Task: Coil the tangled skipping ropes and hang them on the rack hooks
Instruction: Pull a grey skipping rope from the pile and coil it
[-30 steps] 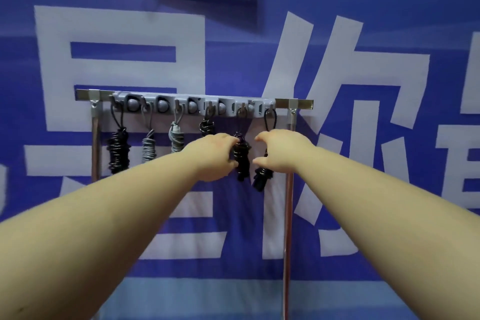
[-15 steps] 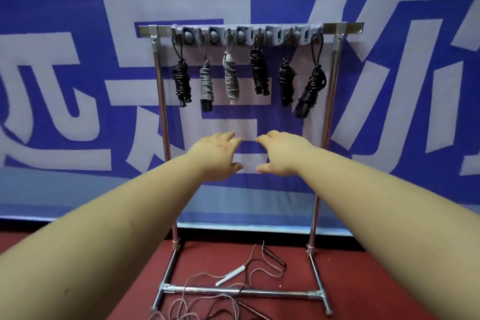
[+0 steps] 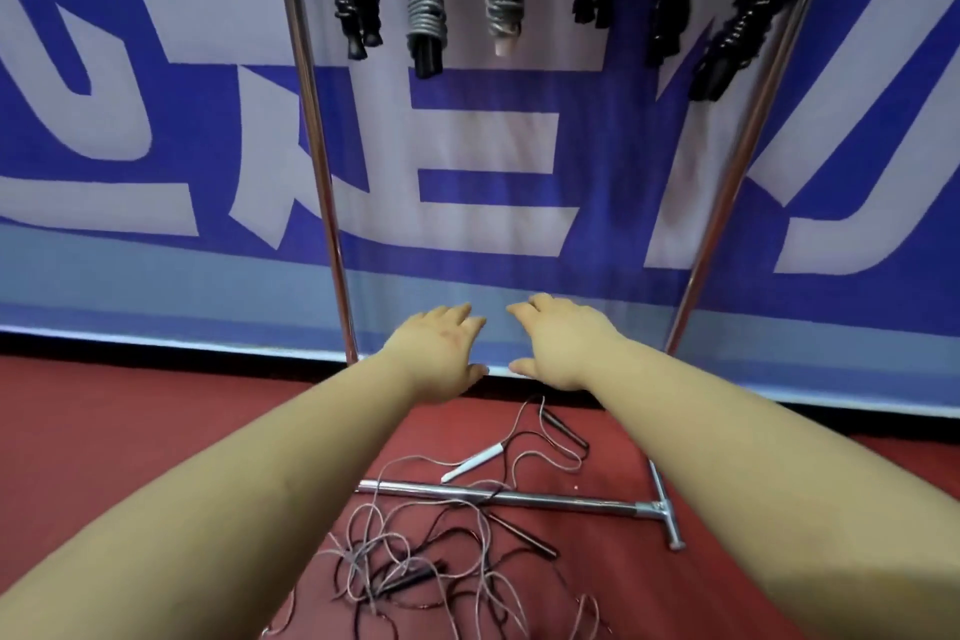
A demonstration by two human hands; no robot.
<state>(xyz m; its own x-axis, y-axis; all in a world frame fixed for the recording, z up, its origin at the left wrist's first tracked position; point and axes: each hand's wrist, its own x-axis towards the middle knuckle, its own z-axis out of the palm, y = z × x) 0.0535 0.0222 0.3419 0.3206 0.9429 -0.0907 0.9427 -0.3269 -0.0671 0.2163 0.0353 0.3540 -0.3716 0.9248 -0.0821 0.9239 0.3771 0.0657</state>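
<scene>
Six coiled skipping ropes hung along the top of the frame, left hand and right hand were both spread empty mid-frame, and the tangled ropes sat on the red floor at bottom center.

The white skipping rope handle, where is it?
The white handle lies on the red floor in the lower middle of the head view, just behind the rack's bottom bar, below the right hand.
</scene>
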